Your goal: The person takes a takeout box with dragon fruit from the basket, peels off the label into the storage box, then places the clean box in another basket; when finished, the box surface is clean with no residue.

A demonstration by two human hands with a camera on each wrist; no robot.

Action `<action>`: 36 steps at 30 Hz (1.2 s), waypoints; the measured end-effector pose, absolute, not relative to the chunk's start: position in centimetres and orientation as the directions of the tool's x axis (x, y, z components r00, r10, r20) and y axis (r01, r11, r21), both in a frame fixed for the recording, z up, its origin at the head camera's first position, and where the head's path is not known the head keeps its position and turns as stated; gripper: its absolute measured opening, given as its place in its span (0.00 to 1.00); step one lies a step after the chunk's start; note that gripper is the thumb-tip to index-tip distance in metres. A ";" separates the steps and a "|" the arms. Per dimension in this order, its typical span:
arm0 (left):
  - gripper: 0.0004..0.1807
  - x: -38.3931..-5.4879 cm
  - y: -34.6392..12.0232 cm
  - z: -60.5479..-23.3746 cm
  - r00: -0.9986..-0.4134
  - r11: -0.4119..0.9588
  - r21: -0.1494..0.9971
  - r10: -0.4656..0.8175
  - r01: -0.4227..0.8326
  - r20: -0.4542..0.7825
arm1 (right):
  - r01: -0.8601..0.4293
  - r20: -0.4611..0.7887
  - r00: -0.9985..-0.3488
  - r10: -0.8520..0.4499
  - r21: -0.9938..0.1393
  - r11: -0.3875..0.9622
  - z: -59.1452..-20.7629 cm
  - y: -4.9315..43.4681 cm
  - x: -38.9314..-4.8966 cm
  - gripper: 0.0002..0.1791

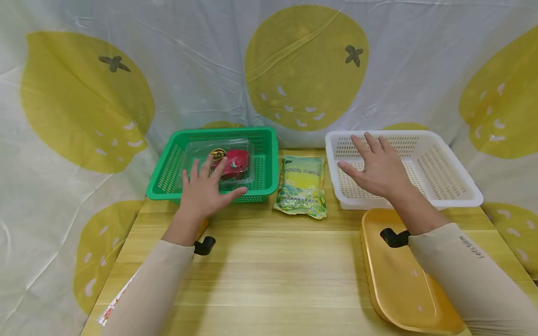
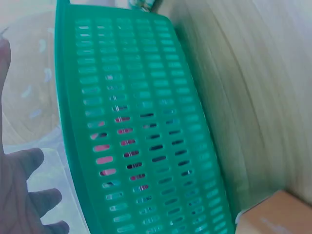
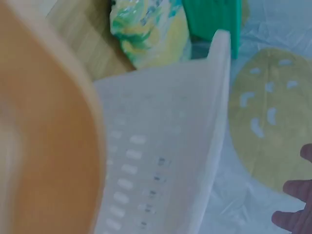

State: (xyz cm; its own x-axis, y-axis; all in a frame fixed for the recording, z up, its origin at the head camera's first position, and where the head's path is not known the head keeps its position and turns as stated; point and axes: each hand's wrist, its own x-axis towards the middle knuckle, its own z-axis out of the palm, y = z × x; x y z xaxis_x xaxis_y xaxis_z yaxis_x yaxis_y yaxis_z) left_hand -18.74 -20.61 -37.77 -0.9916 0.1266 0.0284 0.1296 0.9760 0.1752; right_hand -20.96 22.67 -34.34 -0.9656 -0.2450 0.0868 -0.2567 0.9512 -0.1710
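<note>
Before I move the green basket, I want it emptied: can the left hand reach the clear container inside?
Likely yes: the left hand is at the near side of the green basket, whose open top leaves the clear container accessible.

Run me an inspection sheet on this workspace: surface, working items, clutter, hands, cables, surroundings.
Surface: wood-grain table.
Working items: green basket holding a clear container with something red inside; white basket; green-and-yellow packet between the baskets; yellow-orange tray partly under the right forearm.
Clutter: orange-brown object near the green basket, mostly hidden; printed sheet partly behind the left sleeve.
Hands: left hand open over the green basket, right hand open over the white basket; contact unclear.
Cables: nothing seen.
Surroundings: lemon-print curtain behind.
</note>
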 end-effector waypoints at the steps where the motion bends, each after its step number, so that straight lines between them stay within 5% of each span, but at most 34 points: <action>1: 0.59 -18.5 -20.5 -37.8 -0.991 0.973 0.187 0.128 0.134 0.044 | -0.268 0.092 -0.963 -0.255 -0.178 0.947 -34.2 22.4 -20.9 0.48; 9: 0.48 -16.4 -19.5 -38.4 -0.947 0.950 0.255 0.100 0.182 0.307 | -0.312 0.135 -0.949 -0.285 -0.264 0.913 -33.4 19.1 -20.6 0.46; 18: 0.36 -13.7 -17.8 -40.4 -0.834 0.843 0.512 -0.159 0.163 0.528 | -0.335 0.146 -0.942 -0.304 -0.320 0.886 -33.5 15.1 -20.7 0.44; 26: 0.35 -12.1 -16.4 -41.8 -0.854 0.646 0.762 -0.376 0.036 0.359 | -0.386 0.205 -0.922 -0.327 -0.453 0.804 -34.1 11.5 -20.4 0.41; 36: 0.36 -13.1 -15.3 -44.1 -0.805 0.380 0.922 -0.568 -0.069 0.174 | -0.385 0.206 -0.919 -0.337 -0.654 0.651 -35.8 6.9 -20.4 0.35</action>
State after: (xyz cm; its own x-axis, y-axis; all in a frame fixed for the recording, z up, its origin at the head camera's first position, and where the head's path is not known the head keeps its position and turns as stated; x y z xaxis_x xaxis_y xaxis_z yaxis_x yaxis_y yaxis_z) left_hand -13.12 -15.28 -44.06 -0.8045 -0.5678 0.1741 -0.0686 0.3801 0.9224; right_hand -20.43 6.87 -35.76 -0.9188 -0.3367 0.2059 -0.3852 0.6510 -0.6541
